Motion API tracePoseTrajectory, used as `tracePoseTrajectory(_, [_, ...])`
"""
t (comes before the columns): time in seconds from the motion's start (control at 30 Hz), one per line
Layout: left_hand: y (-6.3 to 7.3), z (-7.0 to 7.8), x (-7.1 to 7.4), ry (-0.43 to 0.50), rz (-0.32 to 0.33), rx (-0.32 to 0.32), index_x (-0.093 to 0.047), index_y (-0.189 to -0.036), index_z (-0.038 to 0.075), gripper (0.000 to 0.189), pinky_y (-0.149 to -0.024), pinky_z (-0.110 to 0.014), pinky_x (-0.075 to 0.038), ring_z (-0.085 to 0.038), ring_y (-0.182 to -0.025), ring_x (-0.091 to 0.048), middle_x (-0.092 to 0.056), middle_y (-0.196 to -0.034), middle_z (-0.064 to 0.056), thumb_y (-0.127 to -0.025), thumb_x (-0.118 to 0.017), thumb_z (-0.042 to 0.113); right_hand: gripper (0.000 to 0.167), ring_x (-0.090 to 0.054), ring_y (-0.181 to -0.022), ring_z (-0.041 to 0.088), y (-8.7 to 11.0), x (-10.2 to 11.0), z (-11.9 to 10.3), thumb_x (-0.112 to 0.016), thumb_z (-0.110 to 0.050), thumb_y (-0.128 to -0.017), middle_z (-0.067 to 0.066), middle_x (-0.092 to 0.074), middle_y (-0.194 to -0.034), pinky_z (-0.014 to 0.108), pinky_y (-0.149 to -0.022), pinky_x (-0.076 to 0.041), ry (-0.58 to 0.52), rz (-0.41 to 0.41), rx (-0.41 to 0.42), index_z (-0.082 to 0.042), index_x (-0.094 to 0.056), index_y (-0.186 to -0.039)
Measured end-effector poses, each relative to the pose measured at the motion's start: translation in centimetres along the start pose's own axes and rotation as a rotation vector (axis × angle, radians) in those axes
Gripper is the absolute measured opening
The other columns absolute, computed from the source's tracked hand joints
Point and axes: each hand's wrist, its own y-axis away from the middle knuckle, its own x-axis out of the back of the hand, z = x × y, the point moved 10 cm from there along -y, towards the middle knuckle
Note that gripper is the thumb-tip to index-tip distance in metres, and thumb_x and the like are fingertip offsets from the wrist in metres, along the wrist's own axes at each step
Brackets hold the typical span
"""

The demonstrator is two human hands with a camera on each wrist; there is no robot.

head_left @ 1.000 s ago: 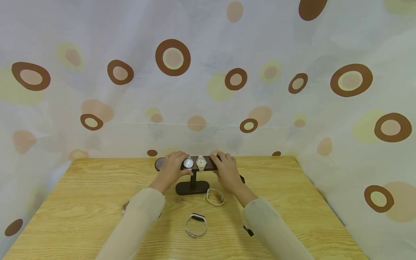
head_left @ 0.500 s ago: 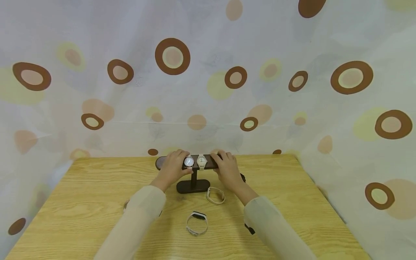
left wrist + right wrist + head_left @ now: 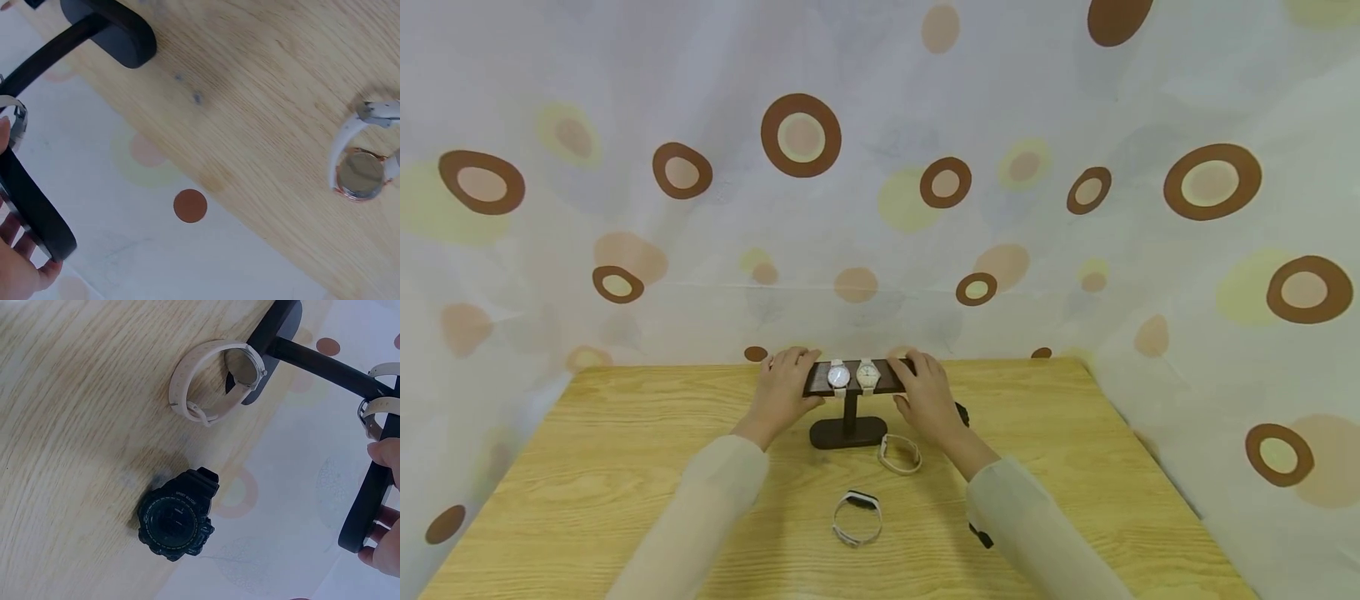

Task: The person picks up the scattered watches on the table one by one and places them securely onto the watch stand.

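Note:
A black watch stand [image 3: 848, 432] stands near the table's back edge, its bar raised on a post. Two watches are strapped on the bar side by side: a white-dial watch [image 3: 838, 377] on the left and a cream watch [image 3: 868, 375] beside it. My left hand [image 3: 778, 396] grips the bar's left end, thumb in front and fingers reaching behind. My right hand [image 3: 928, 400] holds the right end the same way; in the right wrist view its fingers [image 3: 381, 532] curl behind the bar. Both bar ends are partly hidden by the hands in the head view.
On the wooden table [image 3: 587, 467] lie a beige-strapped watch [image 3: 900, 454] by the base, a white fitness band [image 3: 857, 518] nearer, and a black sports watch [image 3: 169, 522] right. A dark item [image 3: 981, 536] shows beside the right sleeve. A white-strapped watch [image 3: 360, 175] lies left.
My left hand has slid left along the bar, away from the white-dial watch, and now covers the left end. The right hand keeps its place on the right end.

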Motion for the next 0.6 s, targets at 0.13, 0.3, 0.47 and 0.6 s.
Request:
tracePoseTrajectory(0.13, [0.6,-0.9,0.2,0.053,0.018,0.017,-0.051,-0.127,0.004,0.07,-0.098,-0.055,-0.038,-0.036,-0.116,-0.048,-0.05,-0.125,-0.019,-0.068,-0.082,0.025,0.054,-0.048,-0.114,0.039,0.1,0.0,0.0,-0.076,-0.012,-0.076,0.021,-0.05,-0.122,0.051,-0.099,-0.04,-0.03,-0.019,-0.008,-0.005,-0.054,-0.125])
tracePoseTrajectory(0.3, [1.5,-2.3,0.2,0.075,0.025,0.064,-0.044,-0.133,0.004,0.077,-0.099,-0.058,-0.037,-0.039,-0.122,-0.044,-0.044,-0.132,-0.022,-0.069,-0.082,0.022,0.057,-0.045,-0.118,0.039,0.5,0.1,0.1,-0.075,-0.009,-0.076,0.021,-0.048,-0.126,0.052,-0.102,-0.038,-0.069,-0.019,-0.014,-0.003,-0.053,-0.128])
tracePoseTrajectory(0.47, [2.7,-4.1,-0.3,0.134,0.047,0.162,-0.031,-0.141,0.001,0.086,-0.099,-0.06,-0.037,-0.043,-0.122,-0.042,-0.041,-0.134,-0.026,-0.072,-0.08,0.016,0.063,-0.042,-0.122,0.042,1.3,0.2,0.2,-0.075,-0.005,-0.074,0.027,-0.044,-0.13,0.055,-0.102,-0.037,-0.089,0.06,-0.019,0.001,-0.048,-0.13])
tracePoseTrajectory(0.6, [3.8,-5.6,-0.9,0.185,0.044,0.246,-0.024,-0.143,-0.003,0.089,-0.1,-0.059,-0.037,-0.045,-0.122,-0.042,-0.041,-0.132,-0.029,-0.074,-0.078,0.013,0.064,-0.038,-0.123,0.047,2.4,0.5,0.8,-0.07,-0.001,-0.075,0.031,-0.039,-0.133,0.06,-0.098,-0.038,-0.156,0.145,-0.091,0.004,-0.042,-0.133])
